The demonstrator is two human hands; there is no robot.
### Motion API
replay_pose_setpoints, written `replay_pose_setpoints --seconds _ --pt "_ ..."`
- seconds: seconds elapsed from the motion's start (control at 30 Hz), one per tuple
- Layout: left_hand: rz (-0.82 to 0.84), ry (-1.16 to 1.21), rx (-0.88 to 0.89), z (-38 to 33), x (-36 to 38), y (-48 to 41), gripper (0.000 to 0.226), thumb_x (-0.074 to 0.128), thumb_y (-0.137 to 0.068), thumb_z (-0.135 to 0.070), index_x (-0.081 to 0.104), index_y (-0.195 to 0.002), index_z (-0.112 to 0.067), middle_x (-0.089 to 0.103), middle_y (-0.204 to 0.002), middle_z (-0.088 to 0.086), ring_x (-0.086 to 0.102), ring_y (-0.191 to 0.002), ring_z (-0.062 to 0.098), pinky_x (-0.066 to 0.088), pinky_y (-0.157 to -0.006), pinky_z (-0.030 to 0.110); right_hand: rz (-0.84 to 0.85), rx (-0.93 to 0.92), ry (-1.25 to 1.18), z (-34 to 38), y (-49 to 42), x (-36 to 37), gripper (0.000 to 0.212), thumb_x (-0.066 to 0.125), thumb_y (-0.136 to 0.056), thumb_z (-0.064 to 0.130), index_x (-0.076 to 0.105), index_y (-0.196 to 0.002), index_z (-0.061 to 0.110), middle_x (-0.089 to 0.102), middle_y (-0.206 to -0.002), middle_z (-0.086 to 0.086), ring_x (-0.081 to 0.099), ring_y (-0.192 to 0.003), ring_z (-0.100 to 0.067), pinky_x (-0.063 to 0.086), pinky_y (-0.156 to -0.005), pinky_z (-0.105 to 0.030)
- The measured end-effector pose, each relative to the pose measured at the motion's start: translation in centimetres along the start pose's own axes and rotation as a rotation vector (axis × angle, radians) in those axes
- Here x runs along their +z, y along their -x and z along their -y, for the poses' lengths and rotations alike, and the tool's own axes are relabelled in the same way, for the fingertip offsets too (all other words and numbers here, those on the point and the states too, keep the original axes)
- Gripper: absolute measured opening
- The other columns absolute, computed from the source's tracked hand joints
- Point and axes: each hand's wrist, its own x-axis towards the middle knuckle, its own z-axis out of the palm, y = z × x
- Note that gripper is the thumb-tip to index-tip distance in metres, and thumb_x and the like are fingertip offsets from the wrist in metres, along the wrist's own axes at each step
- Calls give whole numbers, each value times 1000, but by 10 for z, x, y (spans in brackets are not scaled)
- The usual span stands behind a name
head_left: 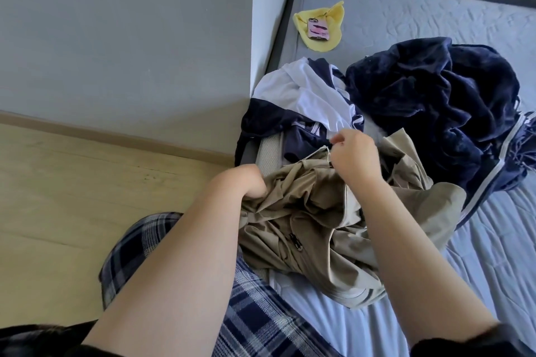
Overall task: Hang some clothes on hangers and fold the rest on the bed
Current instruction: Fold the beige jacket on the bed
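At the left edge of the bed (435, 9) my left hand (246, 180) is sunk into the khaki garment (304, 211), its fingers hidden by the folds, so I cannot tell whether they grip the cloth or only steady it. To its right, my right hand (353, 156) pinches a raised hem of that garment between thumb and curled fingers, I judge to find an edge for shaking it out. The navy fleece (435, 101) lies heaped toward the bed's middle.
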Motion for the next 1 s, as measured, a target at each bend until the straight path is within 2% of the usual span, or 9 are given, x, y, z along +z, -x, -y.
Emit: replay_pose_setpoints --seconds 0.13,0.2,0.3,0.43,0.57,0.7,0.8,0.9,1.0 --pt "-132 127 101 -2 4 1 30 59 -86 -30 62 -113 -16 61 -108 4 59 -94 24 45 -71 30 396 110 313 2 -22 31 39 47 -94 37 64 -93 3 63 -88 -13 60 -97 -34 39 -74 -33" --pt "-166 141 90 -1 6 -1 26 58 -90 -29 65 -107 -10 62 -102 7 59 -95 27 45 -71 30 472 85 344 -5 -28 40 30 52 -91 28 64 -97 2 65 -97 -16 60 -97 -34 38 -70 -29" --pt "-178 453 -50 -4 5 -6 26 51 -94 -21 64 -104 0 61 -91 12 56 -84 28 38 -64 29 314 167 -76 -13 -31 41 25 56 -84 12 47 -61 12 45 -59 -4 46 -61 -23 29 -51 -27" --pt "-238 1216 -247 -1 -9 -15 37 48 -97 -15 50 -132 -1 56 -132 16 59 -110 27 44 -66 28 16 165 -661 -6 -22 20 32 62 -89 19 49 -61 10 40 -57 -4 36 -54 -13 31 -51 -27" --pt "-238 1494 -277 1 -17 -15 39 43 -101 -22 49 -134 -2 55 -133 14 52 -122 27 46 -99 36 411 100 -1151 3 -14 2 20 48 -98 7 65 -91 1 70 -73 -11 65 -66 -20 53 -68 -28" --pt "-340 1625 -174 2 -28 -16 32 56 -95 -27 61 -120 -8 65 -117 10 60 -110 24 45 -102 37 763 -215 -254 4 -11 -8 17 54 -93 6 68 -83 8 71 -71 -7 63 -65 -13 49 -63 -23" --pt "-551 1661 -122 4 -36 -13 13 56 -95 -24 65 -89 -17 66 -90 1 62 -87 16 51 -78 27 876 -327 412 8 -9 -4 26 46 -83 1 63 -74 19 64 -78 -5 58 -79 -23 45 -63 -29" --pt "-831 1359 -170 15 -36 -13 33 50 -95 -16 49 -62 -18 50 -65 -3 49 -68 23 33 -54 23 700 -299 396 8 -7 0 27 45 -78 -2 66 -77 14 64 -83 -5 59 -86 -28 51 -68 -35" --pt "-1009 868 -170 16 -27 -10 10 53 -91 -11 62 -94 -11 62 -92 5 54 -92 29 39 -67 24 514 -335 312 3 -5 2 19 57 -80 6 65 -94 17 60 -98 -1 57 -95 -24 50 -82 -40"
